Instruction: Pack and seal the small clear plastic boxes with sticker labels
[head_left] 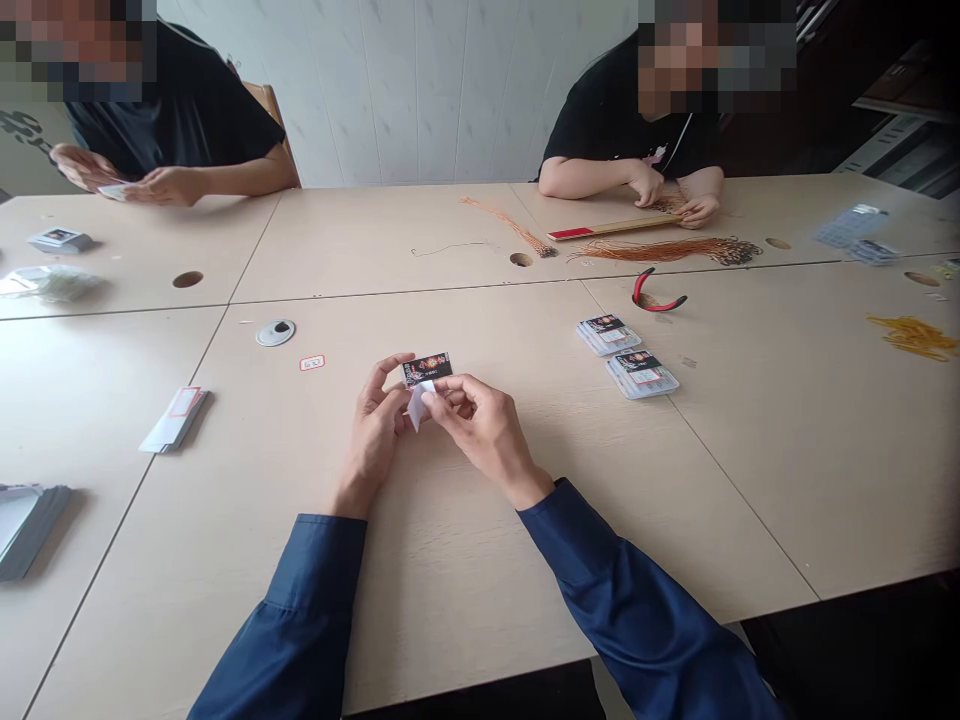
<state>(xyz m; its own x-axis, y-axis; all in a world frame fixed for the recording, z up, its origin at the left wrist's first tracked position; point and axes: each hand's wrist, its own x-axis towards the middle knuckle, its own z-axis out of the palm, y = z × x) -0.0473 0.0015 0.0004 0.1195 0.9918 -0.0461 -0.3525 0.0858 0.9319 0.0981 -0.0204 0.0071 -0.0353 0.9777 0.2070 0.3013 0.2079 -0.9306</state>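
Note:
My left hand [376, 425] is closed around a small flat case with a black printed label [427, 369], held just above the table. In front of the label a small white paper slip [417, 405] stands out, apparently folded. The thumb and forefinger of my right hand [480, 420] pinch this slip at its right side. My left thumb is close to the slip's other side; whether it touches is unclear. The lower part of the case is hidden by my fingers and the paper. To the right lie two small stacks of clear cases with black labels [643, 372].
Left are a pile of white cards [176, 420], a larger stack [34, 530] and a round metal cover [276, 333]. Red-handled pliers [658, 300], bundled brown wires [667, 250] and yellow strips [915, 337] lie right. Across the table, two people work with their hands.

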